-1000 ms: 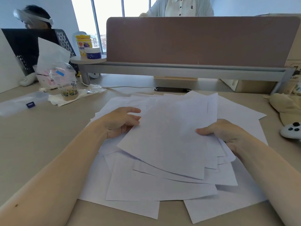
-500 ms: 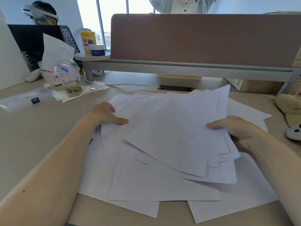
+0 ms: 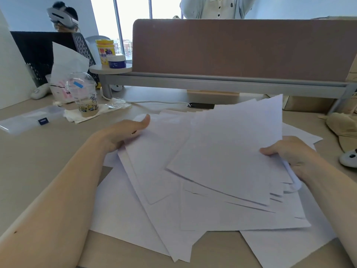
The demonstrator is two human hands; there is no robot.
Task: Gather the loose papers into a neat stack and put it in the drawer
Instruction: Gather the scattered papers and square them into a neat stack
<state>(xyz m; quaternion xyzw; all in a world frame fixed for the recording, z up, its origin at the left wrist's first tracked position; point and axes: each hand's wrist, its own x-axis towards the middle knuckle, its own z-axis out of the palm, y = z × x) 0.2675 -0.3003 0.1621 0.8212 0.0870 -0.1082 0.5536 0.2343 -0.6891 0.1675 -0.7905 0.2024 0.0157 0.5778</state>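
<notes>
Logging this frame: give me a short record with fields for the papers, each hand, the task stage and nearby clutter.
sheets: papers white, fanned and overlapping, edges not squared; top ones raised off the desk
left: left hand at the pile's left edge, thumb straight, fingers hidden behind sheets
right: right hand pinches the right edge of the top sheets, thumb on top
storage: drawer not in view
stage: gathering; no neat stack yet
clutter: plastic cup at far left

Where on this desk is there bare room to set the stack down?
Bare desk lies left of the papers, in front of the plastic cup. A strip runs behind them along the cable. The middle is buried in sheets; cloth and controller crowd the right edge.
</notes>
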